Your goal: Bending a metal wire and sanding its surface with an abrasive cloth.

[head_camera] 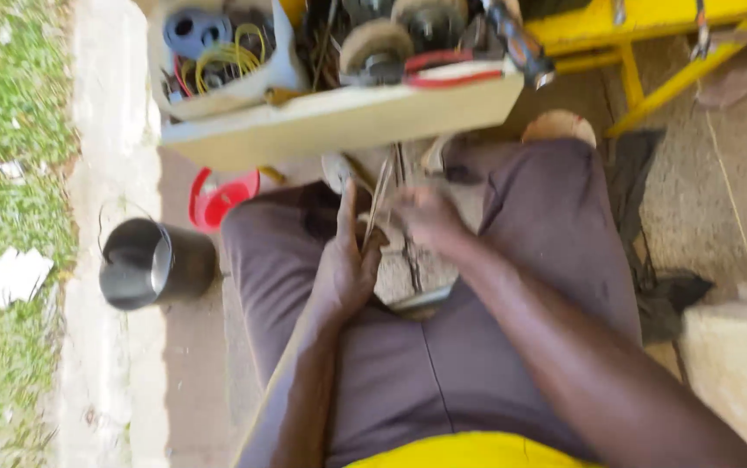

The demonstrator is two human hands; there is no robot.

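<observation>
I sit with grey trousers (pixel 555 251) on and knees apart, and both hands meet between them. My left hand (pixel 347 260) is upright with its fingers against a thin, pale, strip-like piece (pixel 379 201). My right hand (pixel 430 218) is blurred and closes on the same piece from the right. A flat metal object (pixel 424 299) lies under the hands between my thighs. What exactly the thin piece is, I cannot tell.
A wooden tray (pixel 339 121) of tools, with red-handled pliers (pixel 447 69), wire coils and discs, sits just beyond my knees. A black pot (pixel 152 264) and a red bowl (pixel 217 198) stand on the left by the grass. A yellow metal frame (pixel 651 52) is far right.
</observation>
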